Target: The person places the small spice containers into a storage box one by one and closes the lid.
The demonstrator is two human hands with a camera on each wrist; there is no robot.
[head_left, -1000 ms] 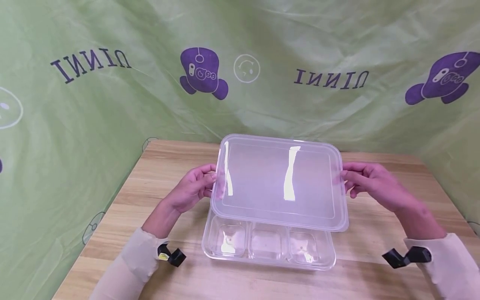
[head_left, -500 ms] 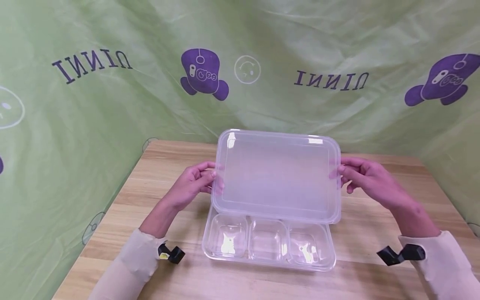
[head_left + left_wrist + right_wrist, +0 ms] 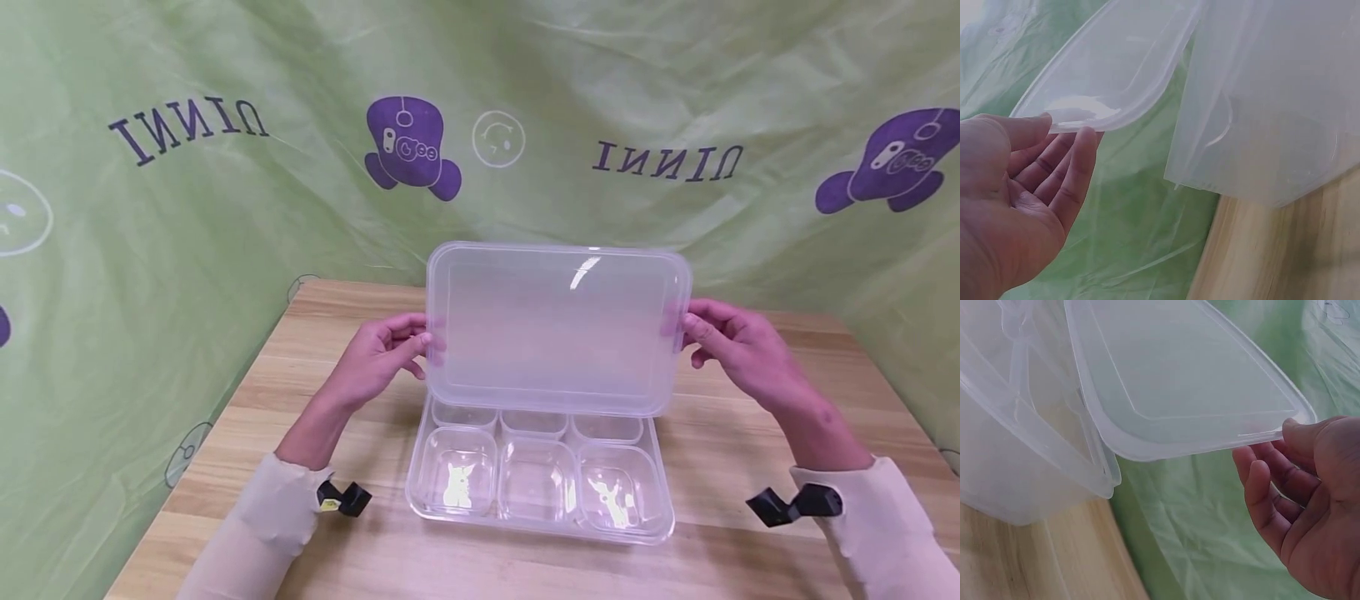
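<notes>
A translucent rectangular plastic lid (image 3: pixel 558 329) is held up by its two short sides, tilted, with its far edge raised. My left hand (image 3: pixel 378 360) pinches its left edge between thumb and fingers; in the left wrist view that thumb lies on top of the lid (image 3: pixel 1116 69). On the other side, my right hand (image 3: pixel 738 350) pinches the right edge in the same way. Below and nearer stands a clear compartment container (image 3: pixel 540 527) on the table. Its front row of compartments shows fully, while the lid hides part of the row behind.
The wooden table (image 3: pixel 360 550) lies under the container. A green curtain (image 3: pixel 315 208) with purple prints hangs behind and at both sides. Each sleeve carries a small black mount (image 3: pixel 795 506) at the wrist.
Both hands have raised the lid and moved it away from me, tilting it more upright. More of the container's back row now shows. The container has stayed in place.
</notes>
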